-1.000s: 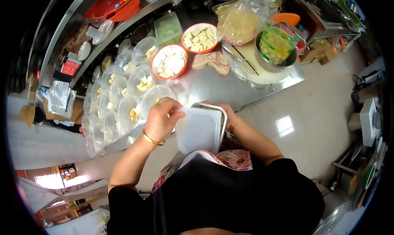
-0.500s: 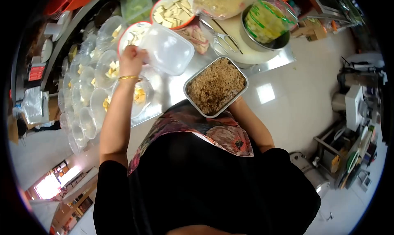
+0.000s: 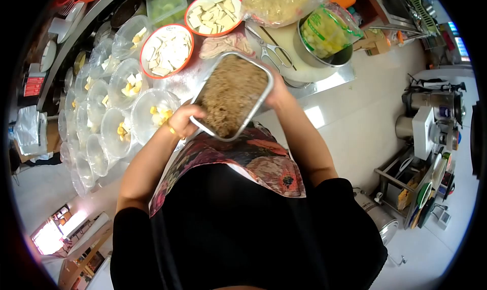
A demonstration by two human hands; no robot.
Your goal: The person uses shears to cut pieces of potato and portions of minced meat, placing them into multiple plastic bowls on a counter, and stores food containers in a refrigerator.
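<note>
A rectangular metal tray [image 3: 257, 107] full of brown, crumbly minced food [image 3: 231, 95] is held up in front of my apron, between both hands. My left hand [image 3: 185, 120] grips its lower left edge, thumb over the rim. On the opposite side, my right hand [image 3: 277, 89] is wrapped around the tray's right edge, its fingers partly hidden. The tray tilts slightly and its contents look blurred. Just left of my left hand stand clear plastic bowls [image 3: 133, 103] with yellow and white food pieces in them.
Two red-rimmed bowls [image 3: 188, 50] of pale cut pieces stand behind the tray. Scissors [image 3: 271, 49] lie on a round board beside a metal pot [image 3: 341, 59] holding a green-printed bag. A pink cloth [image 3: 223, 45] and a filled plastic bag [image 3: 276, 6] are at the back.
My left hand has let go of the translucent lid, which no longer shows, and has taken hold of the tray. The tray has moved left and up, over the table's edge.
</note>
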